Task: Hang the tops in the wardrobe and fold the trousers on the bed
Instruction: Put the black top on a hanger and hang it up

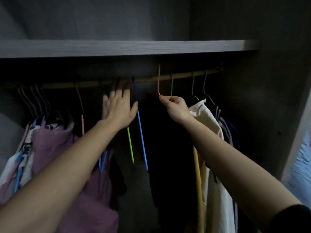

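Observation:
I look into a dark wardrobe with a wooden rail point(181, 76) under a grey shelf point(117, 47). My right hand point(175, 106) pinches the neck of a pink hanger point(158, 79) whose hook rises just above the rail. A black top point(161, 148) hangs below that hand, barely visible in the dark. My left hand point(117, 108) is spread flat with fingers apart, resting against a blue hanger point(142, 140) and a green hanger point(130, 145) on the rail.
To the left hang a mauve garment point(55, 148) and a patterned white one point(16, 162) on several hangers. On the right hang a cream top point(212, 148) and striped dark clothes point(225, 128). The wardrobe's right wall point(269, 115) is close, with light blue fabric point(301, 165) beyond it.

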Motion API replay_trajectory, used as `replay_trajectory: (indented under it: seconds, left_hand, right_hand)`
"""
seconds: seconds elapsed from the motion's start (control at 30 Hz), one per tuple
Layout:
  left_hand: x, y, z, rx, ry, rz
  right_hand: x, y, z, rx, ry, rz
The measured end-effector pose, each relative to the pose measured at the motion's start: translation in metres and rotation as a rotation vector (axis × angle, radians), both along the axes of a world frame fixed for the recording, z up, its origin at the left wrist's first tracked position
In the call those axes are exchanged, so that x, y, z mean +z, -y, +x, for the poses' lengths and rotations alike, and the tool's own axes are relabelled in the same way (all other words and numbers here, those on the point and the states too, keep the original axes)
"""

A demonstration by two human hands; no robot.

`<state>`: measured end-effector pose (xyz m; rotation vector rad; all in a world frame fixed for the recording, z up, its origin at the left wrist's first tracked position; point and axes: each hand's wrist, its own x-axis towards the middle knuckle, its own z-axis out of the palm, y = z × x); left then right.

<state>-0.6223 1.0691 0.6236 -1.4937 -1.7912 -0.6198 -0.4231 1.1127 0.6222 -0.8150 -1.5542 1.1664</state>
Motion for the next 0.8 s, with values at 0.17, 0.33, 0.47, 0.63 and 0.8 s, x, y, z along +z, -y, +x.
replay_trajectory:
  seconds: [0.17, 0.33, 0.47, 0.63, 0.8]
  left_hand:
    - [0.008, -0.040, -0.013, 0.024, -0.008, -0.012]
    - [-0.006, -0.051, -0.025, -0.021, 0.010, 0.044]
    - [-0.003, -0.050, -0.025, -0.041, 0.053, 0.032]
    - [0.014, -0.033, -0.012, -0.025, 0.157, -0.101]
    - [-0.007, 0.017, 0.028, -0.051, 0.166, -0.056]
  right_hand:
    - [-0.005, -0.052, -0.024, 0.031, 0.020, -0.058]
    - [-0.044, -0.074, -0.027, -0.059, 0.211, 0.156]
    - [-0.049, -0.073, -0.023, -0.130, 0.296, 0.256]
    - [-0.048, -0.039, -0.006, -0.185, 0.388, 0.271]
    - [-0.065, 0.028, 0.041, -0.325, 0.455, 0.498]
